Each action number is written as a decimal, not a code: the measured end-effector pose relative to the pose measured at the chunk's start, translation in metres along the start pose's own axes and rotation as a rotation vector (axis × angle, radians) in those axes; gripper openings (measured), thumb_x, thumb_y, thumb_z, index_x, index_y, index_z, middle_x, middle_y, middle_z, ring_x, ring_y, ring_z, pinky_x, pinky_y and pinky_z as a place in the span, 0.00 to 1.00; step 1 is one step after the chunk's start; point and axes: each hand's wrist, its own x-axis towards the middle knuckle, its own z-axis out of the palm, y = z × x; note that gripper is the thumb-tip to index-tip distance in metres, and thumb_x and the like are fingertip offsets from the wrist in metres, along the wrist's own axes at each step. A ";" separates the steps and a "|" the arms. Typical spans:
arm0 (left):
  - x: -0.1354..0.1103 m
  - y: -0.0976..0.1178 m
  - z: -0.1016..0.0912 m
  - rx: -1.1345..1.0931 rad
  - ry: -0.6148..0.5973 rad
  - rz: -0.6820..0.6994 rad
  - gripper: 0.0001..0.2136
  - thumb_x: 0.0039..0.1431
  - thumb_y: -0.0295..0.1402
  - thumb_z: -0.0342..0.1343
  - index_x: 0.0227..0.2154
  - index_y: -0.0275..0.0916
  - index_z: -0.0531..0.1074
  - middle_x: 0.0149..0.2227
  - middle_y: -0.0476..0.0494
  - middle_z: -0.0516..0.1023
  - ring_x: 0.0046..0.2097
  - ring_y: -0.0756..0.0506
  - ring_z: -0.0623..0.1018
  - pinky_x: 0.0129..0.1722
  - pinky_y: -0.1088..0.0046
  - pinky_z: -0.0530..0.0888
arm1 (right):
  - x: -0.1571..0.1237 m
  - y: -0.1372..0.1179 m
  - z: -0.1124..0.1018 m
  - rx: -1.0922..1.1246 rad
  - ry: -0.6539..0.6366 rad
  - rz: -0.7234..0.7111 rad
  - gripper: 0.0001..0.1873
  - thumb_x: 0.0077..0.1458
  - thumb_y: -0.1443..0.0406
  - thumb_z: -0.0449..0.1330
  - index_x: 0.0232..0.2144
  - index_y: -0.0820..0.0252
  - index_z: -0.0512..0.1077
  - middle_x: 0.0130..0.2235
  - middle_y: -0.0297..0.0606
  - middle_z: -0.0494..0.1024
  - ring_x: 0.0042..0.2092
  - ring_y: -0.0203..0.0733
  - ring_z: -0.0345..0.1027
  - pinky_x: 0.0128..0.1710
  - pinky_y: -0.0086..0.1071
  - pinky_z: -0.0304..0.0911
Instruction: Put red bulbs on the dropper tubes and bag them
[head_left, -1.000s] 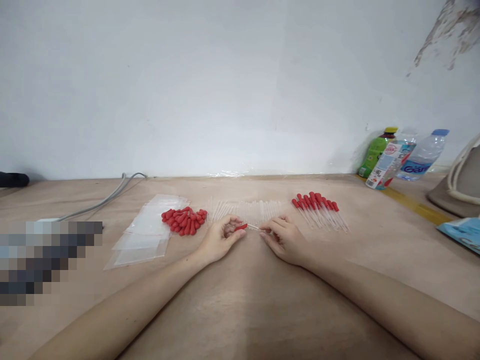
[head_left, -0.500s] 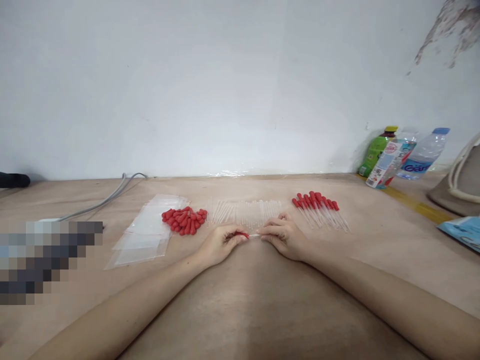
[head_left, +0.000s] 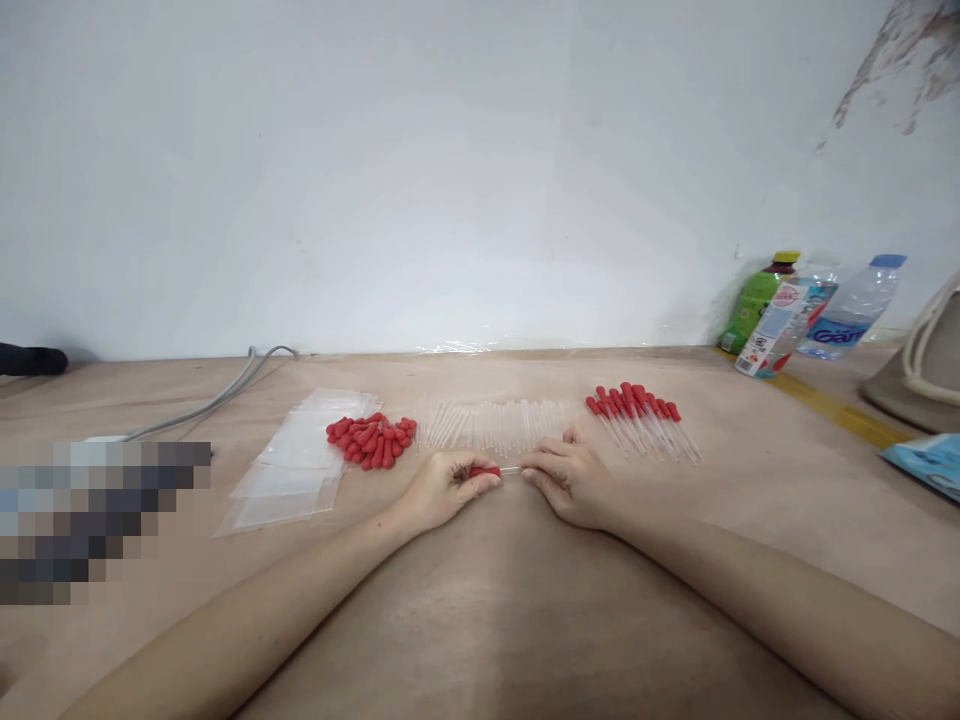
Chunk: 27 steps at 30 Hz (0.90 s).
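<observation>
- A grey cable [head_left: 217, 400] lies on the table well out to the left of the left hand, on the far side.
- Clear plastic bags [head_left: 289, 478] lie overlapped to the left of the left hand, nearer to it than the cable.
- A pile of red rubber bulbs [head_left: 373, 441] sits beyond the left hand and to its left, partly over the edge of the bags.
- The left hand [head_left: 446, 488] is closed, pinching a single red bulb [head_left: 486, 471] between thumb and fingers.
- A row of clear tubes [head_left: 491, 428] lies just beyond both hands.
- One thin tube [head_left: 511, 470] bridges the gap between the hands, its left end at the held bulb; whether it sits inside is too small to tell.
- The right hand [head_left: 568, 484] grips that tube's other end in its fingertips.
- Red-topped droppers [head_left: 639, 408] lie side by side beyond the right hand and to its right.
- Three bottles [head_left: 784, 322] stand far to the right of the right hand, by the wall.
</observation>
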 end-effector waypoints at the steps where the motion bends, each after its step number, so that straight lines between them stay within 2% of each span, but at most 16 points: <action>1: 0.000 0.000 0.000 0.003 0.005 0.002 0.10 0.53 0.36 0.52 0.32 0.35 0.72 0.29 0.47 0.75 0.30 0.50 0.73 0.30 0.76 0.70 | 0.000 -0.001 0.000 -0.005 -0.001 -0.005 0.12 0.55 0.67 0.48 0.32 0.60 0.71 0.27 0.34 0.71 0.27 0.32 0.59 0.35 0.33 0.43; 10: -0.002 0.004 0.000 0.067 0.004 0.031 0.08 0.53 0.35 0.52 0.31 0.36 0.72 0.29 0.48 0.75 0.30 0.51 0.72 0.30 0.77 0.69 | 0.004 -0.003 0.002 -0.037 -0.095 -0.015 0.13 0.57 0.67 0.45 0.30 0.61 0.69 0.27 0.35 0.71 0.27 0.32 0.59 0.35 0.33 0.43; 17: -0.002 0.002 0.000 0.117 0.007 0.056 0.07 0.52 0.34 0.52 0.31 0.37 0.72 0.29 0.48 0.74 0.30 0.51 0.72 0.29 0.78 0.68 | 0.006 -0.005 0.009 -0.082 -0.124 -0.011 0.15 0.57 0.65 0.44 0.24 0.62 0.66 0.24 0.34 0.71 0.26 0.32 0.58 0.34 0.33 0.41; 21: -0.002 0.002 0.000 0.133 0.009 0.068 0.07 0.52 0.33 0.52 0.31 0.37 0.72 0.29 0.49 0.74 0.30 0.51 0.72 0.29 0.78 0.68 | 0.007 -0.004 0.011 -0.080 -0.159 0.001 0.15 0.58 0.66 0.43 0.25 0.62 0.66 0.25 0.34 0.72 0.26 0.32 0.58 0.34 0.32 0.41; 27: -0.002 0.004 0.000 0.137 0.028 0.070 0.07 0.53 0.33 0.52 0.32 0.38 0.71 0.31 0.48 0.74 0.32 0.50 0.72 0.32 0.76 0.69 | 0.015 -0.014 -0.007 -0.116 -0.247 0.005 0.15 0.57 0.65 0.45 0.25 0.61 0.67 0.27 0.35 0.73 0.30 0.34 0.61 0.36 0.33 0.43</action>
